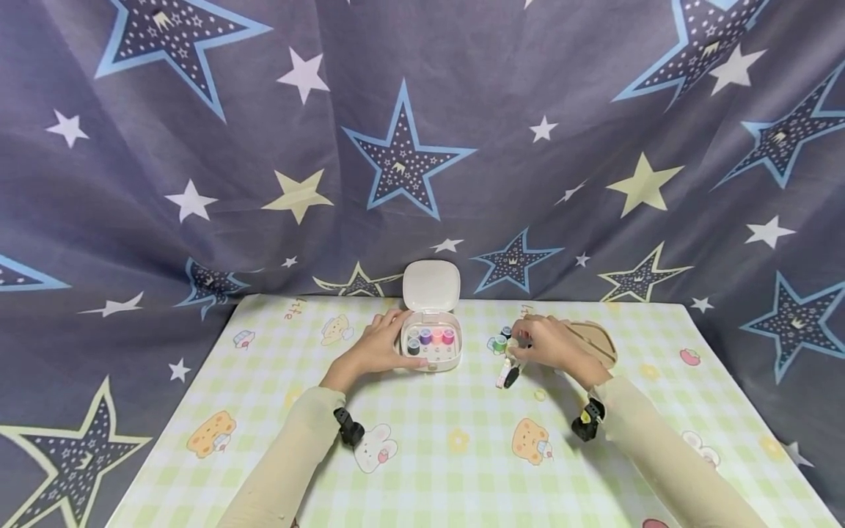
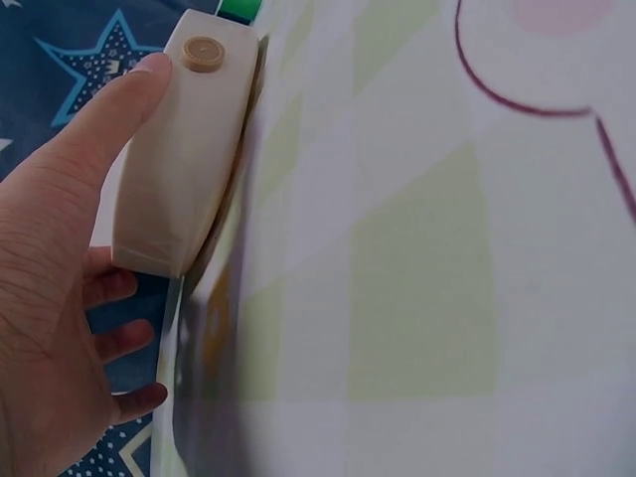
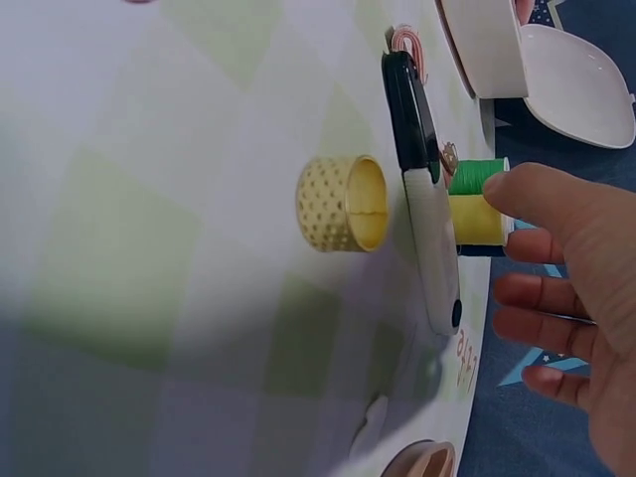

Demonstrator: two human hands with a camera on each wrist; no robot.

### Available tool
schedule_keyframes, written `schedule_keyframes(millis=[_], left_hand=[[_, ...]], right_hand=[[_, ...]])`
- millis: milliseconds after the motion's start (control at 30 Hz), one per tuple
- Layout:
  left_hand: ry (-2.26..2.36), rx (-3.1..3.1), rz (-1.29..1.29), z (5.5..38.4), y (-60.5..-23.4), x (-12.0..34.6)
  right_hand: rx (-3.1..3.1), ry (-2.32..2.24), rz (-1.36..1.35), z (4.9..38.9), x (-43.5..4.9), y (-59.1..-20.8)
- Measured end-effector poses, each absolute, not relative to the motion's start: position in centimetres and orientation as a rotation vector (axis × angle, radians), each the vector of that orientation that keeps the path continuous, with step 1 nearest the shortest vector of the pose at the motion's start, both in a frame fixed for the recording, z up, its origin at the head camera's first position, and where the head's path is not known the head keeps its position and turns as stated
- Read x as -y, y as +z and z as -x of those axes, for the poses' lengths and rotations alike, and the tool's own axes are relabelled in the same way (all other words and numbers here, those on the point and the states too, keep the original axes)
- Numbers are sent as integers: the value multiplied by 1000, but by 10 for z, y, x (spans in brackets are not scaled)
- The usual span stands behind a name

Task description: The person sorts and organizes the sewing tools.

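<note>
A small white sewing box (image 1: 450, 364) stands with its lid (image 1: 431, 286) raised. Several thread spools (image 1: 437, 336), dark, purple and pink, stand inside it. My left hand (image 1: 378, 345) holds the box from its left side, thumb on the front wall near the round tan button (image 2: 203, 55). Farther right, my right hand (image 1: 549, 343) pinches a yellow thread spool (image 3: 475, 221) between thumb and forefinger; its other fingers are loosely bent. Touching or very near that spool is a green spool (image 3: 471, 176), with a dark spool (image 1: 506, 332) behind.
Nearer me lies a slim black-and-white tool (image 3: 429, 234), its kind unclear. A gold dimpled thimble ring (image 3: 323, 206) stands near it. Beyond my right hand is a tan compartment tray (image 1: 594, 339). A star-patterned curtain (image 1: 370, 242) hangs at the table's back edge.
</note>
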State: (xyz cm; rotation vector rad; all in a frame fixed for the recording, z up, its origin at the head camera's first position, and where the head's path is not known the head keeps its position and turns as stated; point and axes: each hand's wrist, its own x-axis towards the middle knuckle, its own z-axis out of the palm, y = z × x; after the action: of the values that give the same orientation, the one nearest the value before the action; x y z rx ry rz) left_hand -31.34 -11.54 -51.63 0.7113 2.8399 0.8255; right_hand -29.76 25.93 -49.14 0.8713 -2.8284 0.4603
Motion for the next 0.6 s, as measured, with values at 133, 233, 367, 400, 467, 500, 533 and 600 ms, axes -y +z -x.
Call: schedule_keyframes(millis=[133, 233, 367, 400, 467, 500, 533, 600], left_hand=[[830, -2852, -712, 313, -517, 115], [812, -2866, -707, 313, -519, 116], [790, -2872, -702, 312, -518, 115], [785, -2873, -701, 312, -517, 115], [760, -2882, -706, 312, -515, 115], [740, -2891, -710, 312, -514, 115], [714, -2900, -713, 312, -513, 115], [661, -2923, -723, 314, -512, 115]], right_hand=[[2823, 451, -877, 297, -258, -491], [2828, 447, -869, 295, -258, -491], [2818, 460, -867, 294, -257, -489], [2814, 457, -865, 294, -257, -489], [2808, 458, -860, 294, -257, -489], [2805, 455, -858, 294, -257, -489], [2802, 459, -858, 295, -257, -489], [2799, 472, -854, 295, -257, -488]])
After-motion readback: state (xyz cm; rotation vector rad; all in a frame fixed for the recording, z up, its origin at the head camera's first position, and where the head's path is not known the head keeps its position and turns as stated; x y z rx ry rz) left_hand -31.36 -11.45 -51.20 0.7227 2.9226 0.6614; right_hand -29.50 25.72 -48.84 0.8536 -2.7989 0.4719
